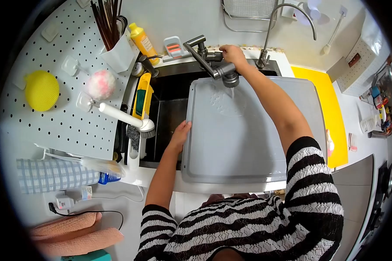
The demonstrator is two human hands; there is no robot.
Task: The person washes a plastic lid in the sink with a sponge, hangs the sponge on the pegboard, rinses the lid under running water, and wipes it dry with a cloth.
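Note:
A large grey cutting board with a raised rim lies across the dark sink. My left hand grips the board's left edge, the thumb on top and the other fingers hidden beneath. My right hand is closed on the handle end of the dark grey faucet. From the faucet's spout a thin stream of water runs onto the board's upper part, where it spreads in a wet patch.
Left of the sink are a yellow sponge holder, a white-handled brush and a pegboard. A yellow bottle stands behind. A slim second tap rises at the back right, near a yellow board on the counter.

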